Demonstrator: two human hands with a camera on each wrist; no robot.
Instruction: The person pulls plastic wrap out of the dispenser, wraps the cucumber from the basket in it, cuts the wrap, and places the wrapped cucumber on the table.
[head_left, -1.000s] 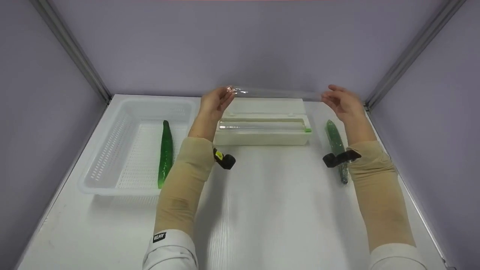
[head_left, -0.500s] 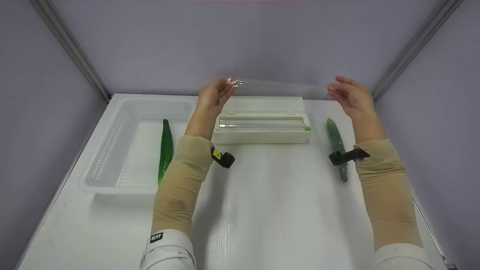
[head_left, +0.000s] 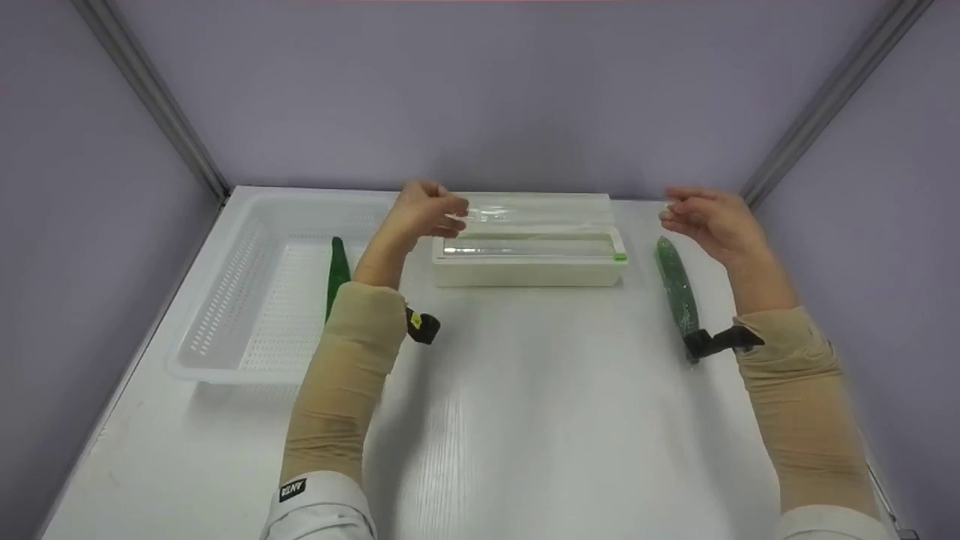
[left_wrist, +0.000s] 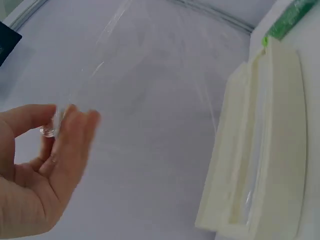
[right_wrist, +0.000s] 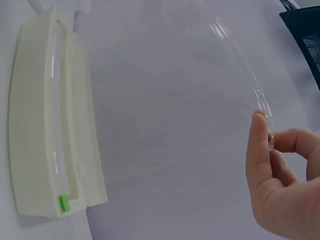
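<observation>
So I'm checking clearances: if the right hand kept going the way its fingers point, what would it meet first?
Probably the cling-film dispenser box: the right hand, pinching the stretched film, points leftward toward it. Depth is unclear; it may pass above the box.

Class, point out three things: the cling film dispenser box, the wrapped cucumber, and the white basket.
dispenser box (head_left: 525, 274), head view, front wall.
wrapped cucumber (head_left: 677, 289), head view, middle.
white basket (head_left: 225, 371), head view, near rim.
</observation>
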